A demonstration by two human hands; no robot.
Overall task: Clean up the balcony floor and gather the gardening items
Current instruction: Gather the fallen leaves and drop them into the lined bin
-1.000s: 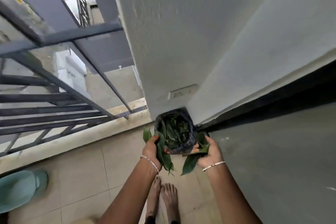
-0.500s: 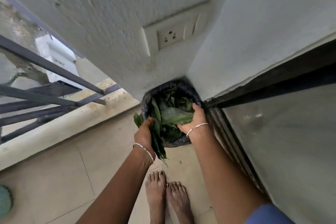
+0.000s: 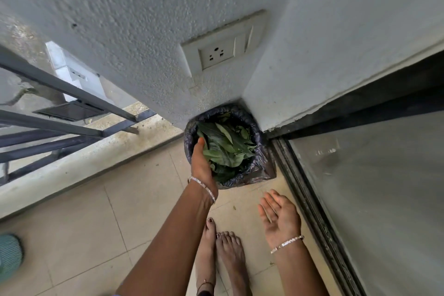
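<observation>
A lined bin (image 3: 259,128) stands in the balcony corner, where two white walls meet beside a glass door (image 3: 374,199). It is nearly full of green leaves (image 3: 230,144).

The left hand (image 3: 200,163) reaches inside the near rim, thumb straight along the pile. Its fingers are buried in the leaves, so whether they grip or press cannot be told. The right hand (image 3: 280,216) hangs above the tiled floor (image 3: 134,211), palm up, fingers spread, empty.

The leaves look light, springy and loose, likely to spill if pinched, so they are best scooped in bunches with cupped hands. The thin liner looks soft (take it by the rolled rim).

Half a second earlier both hands were at the bin, the left clutching a bunch outside the rim. That bunch is now inside, and the right hand has drawn back.
</observation>
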